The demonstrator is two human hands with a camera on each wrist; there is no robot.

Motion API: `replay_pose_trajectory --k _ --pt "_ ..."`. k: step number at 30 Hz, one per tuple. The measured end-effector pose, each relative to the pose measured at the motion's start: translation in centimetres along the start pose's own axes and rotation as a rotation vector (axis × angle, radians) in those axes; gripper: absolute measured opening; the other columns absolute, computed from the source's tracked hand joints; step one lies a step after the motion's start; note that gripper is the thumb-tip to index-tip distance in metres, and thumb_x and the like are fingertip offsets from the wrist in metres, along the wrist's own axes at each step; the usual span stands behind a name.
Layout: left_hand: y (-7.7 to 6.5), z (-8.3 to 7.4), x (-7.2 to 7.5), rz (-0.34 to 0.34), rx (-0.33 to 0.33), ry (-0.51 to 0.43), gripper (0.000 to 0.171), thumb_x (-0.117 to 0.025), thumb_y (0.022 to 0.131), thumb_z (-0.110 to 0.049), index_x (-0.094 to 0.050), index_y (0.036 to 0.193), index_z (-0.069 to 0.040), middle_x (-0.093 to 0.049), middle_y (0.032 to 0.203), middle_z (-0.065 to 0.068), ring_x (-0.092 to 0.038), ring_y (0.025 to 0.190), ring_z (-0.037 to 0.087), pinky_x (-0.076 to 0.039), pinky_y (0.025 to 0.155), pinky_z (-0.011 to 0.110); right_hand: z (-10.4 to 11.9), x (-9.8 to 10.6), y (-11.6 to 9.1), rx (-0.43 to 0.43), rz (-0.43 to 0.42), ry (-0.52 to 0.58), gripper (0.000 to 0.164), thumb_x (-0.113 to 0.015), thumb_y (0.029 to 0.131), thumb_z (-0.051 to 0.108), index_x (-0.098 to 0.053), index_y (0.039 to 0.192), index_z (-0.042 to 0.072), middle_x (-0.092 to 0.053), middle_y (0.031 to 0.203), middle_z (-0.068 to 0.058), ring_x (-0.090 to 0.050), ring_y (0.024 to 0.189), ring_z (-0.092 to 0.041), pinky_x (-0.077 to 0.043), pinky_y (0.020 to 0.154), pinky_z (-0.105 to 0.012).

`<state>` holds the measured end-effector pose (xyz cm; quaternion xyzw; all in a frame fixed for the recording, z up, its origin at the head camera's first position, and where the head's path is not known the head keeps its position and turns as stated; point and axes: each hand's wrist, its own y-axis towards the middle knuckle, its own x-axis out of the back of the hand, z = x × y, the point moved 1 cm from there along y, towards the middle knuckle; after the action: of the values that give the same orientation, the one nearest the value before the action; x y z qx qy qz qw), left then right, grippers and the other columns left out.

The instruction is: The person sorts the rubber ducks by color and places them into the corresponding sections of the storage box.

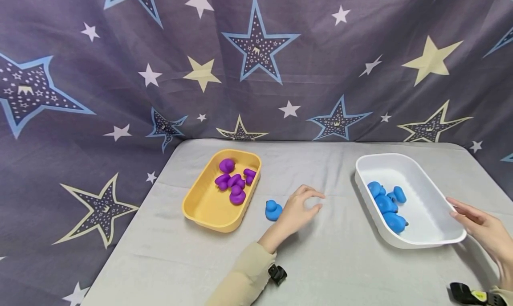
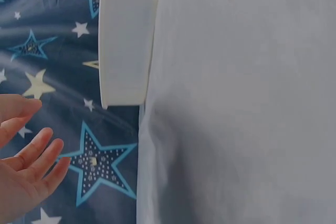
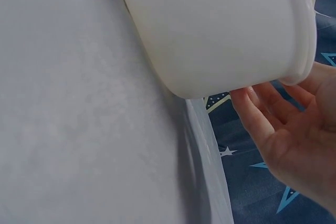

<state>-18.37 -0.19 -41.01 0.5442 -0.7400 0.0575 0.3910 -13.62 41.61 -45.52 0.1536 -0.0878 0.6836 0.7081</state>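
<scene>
My left hand [image 1: 298,208] is over the table between the two trays, thumb and fingers apart, with nothing in them. Just left of its wrist sits a blue rubber duck [image 1: 273,211] on the cloth. At the right end of the white tray [image 1: 425,181], my right hand [image 1: 486,232] touches the rim and outer wall with extended fingers. Inside that tray several blue ducks [image 1: 386,204] lie bunched along its left side. The left wrist view shows my left hand [image 2: 31,166] with loosely bent fingers, while in the right wrist view fingertips of my right hand [image 3: 294,124] meet the white wall.
A yellow tray [image 1: 208,210] stands left of the blue duck and holds several purple ducks [image 1: 235,181]. Grey cloth [image 1: 328,270] covers the table. Behind it and along the left hangs a dark curtain [image 1: 256,101] with stars. Black devices [image 1: 277,274] are strapped to both wrists.
</scene>
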Motion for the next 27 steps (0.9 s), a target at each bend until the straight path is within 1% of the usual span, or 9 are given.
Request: replay_pose_trajectory --k 5,8,11,14,18,20,21,25,27 --pt "-0.5 1.0 0.8 -0.025 0.005 0.013 0.02 -0.063 0.081 -0.015 -0.065 0.1 -0.015 -0.055 0.099 -0.002 -0.052 0.095 0.011 -0.042 0.084 0.023 0.1 0.0 0.0 -0.022 -0.021 -0.016 0.04 -0.052 0.088 0.006 -0.055 0.12 0.031 -0.055 0.094 0.032 -0.051 0.082 0.015 -0.041 0.062 -0.006" --pt "-0.8 1.5 1.3 -0.031 0.026 0.014 0.02 -0.063 0.081 -0.015 -0.065 0.1 -0.016 -0.055 0.099 -0.002 -0.052 0.095 0.012 -0.042 0.084 0.024 0.2 -0.1 0.0 -0.047 -0.028 -0.021 0.038 -0.053 0.088 0.008 -0.056 0.116 0.034 -0.054 0.093 0.033 -0.049 0.082 0.017 -0.04 0.062 -0.005" --pt "-1.2 1.9 1.9 -0.039 0.047 0.01 0.02 -0.063 0.081 -0.013 -0.065 0.101 -0.015 -0.054 0.1 -0.001 -0.052 0.097 0.014 -0.041 0.086 0.027 0.3 -0.1 -0.1 -0.064 -0.021 -0.021 0.038 -0.053 0.088 0.009 -0.056 0.116 0.035 -0.054 0.092 0.033 -0.049 0.081 0.017 -0.04 0.062 -0.005" --pt "-1.6 2.3 2.4 -0.057 0.056 0.015 0.02 -0.063 0.08 -0.012 -0.065 0.1 -0.014 -0.055 0.101 0.001 -0.051 0.098 0.016 -0.04 0.087 0.03 0.3 -0.1 -0.1 -0.056 -0.02 -0.03 0.039 -0.053 0.088 0.009 -0.055 0.119 0.033 -0.054 0.092 0.033 -0.05 0.081 0.017 -0.04 0.062 -0.005" --pt "-2.0 3.0 3.0 -0.076 0.066 0.021 0.021 -0.064 0.079 -0.011 -0.065 0.099 -0.013 -0.055 0.102 0.001 -0.049 0.101 0.017 -0.038 0.089 0.035 -0.2 -0.2 0.2 -0.064 -0.039 -0.077 0.04 -0.054 0.088 0.012 -0.05 0.124 0.031 -0.051 0.091 0.035 -0.049 0.078 0.017 -0.042 0.059 -0.007" --pt "-2.2 3.2 3.3 -0.075 0.077 0.019 0.021 -0.064 0.079 -0.012 -0.065 0.099 -0.014 -0.054 0.104 0.001 -0.047 0.103 0.018 -0.037 0.09 0.036 -0.7 -0.1 0.4 -0.073 -0.05 -0.111 0.042 -0.055 0.088 0.015 -0.048 0.126 0.03 -0.048 0.09 0.036 -0.048 0.078 0.018 -0.042 0.058 -0.007" --pt "-2.3 3.3 3.4 -0.072 0.083 0.018 0.021 -0.064 0.079 -0.012 -0.065 0.1 -0.014 -0.054 0.105 0.001 -0.047 0.104 0.018 -0.037 0.091 0.037 -1.1 0.0 0.5 -0.083 -0.061 -0.13 0.042 -0.055 0.088 0.017 -0.047 0.126 0.031 -0.046 0.09 0.037 -0.047 0.078 0.019 -0.042 0.058 -0.007" --pt "-2.6 3.7 4.1 -0.051 0.12 0.009 0.022 -0.063 0.08 -0.013 -0.064 0.102 -0.013 -0.053 0.108 0.003 -0.045 0.106 0.02 -0.036 0.092 0.038 -2.2 0.5 0.7 -0.081 -0.062 -0.131 0.044 -0.056 0.088 0.018 -0.045 0.13 0.027 -0.047 0.091 0.037 -0.047 0.079 0.019 -0.042 0.058 -0.007" --pt "-2.8 3.9 4.5 -0.041 0.134 0.006 0.023 -0.063 0.08 -0.014 -0.063 0.103 -0.012 -0.052 0.109 0.004 -0.045 0.107 0.021 -0.035 0.092 0.039 -2.4 0.5 0.8 -0.089 -0.068 -0.135 0.045 -0.056 0.087 0.019 -0.044 0.13 0.025 -0.048 0.091 0.037 -0.047 0.079 0.019 -0.043 0.058 -0.008"
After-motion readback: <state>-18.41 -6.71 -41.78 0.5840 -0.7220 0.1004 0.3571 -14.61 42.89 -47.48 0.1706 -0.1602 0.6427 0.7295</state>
